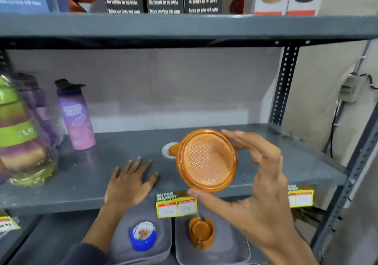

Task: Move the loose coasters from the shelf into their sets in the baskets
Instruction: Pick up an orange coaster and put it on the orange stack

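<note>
My right hand [259, 185] grips a round orange coaster [206, 160] by its rim, tilted toward me above the grey shelf [81, 174]. Behind it on the shelf lie loose coasters [169, 149], a white one with an orange one on it, partly hidden. My left hand [128, 183] rests flat on the shelf, fingers spread, holding nothing. On the shelf below, a grey basket [229, 252] holds an orange coaster set [201, 232] in its holder. Another grey basket [163, 242] to the left holds a blue holder with white flowered coasters [143, 235].
A purple bottle [76, 115] and wrapped green-purple stacked items [20, 133] stand at the shelf's left. Price tags [176, 204] hang on the shelf's front edge. Boxes fill the upper shelf. A perforated upright [284, 84] bounds the right side.
</note>
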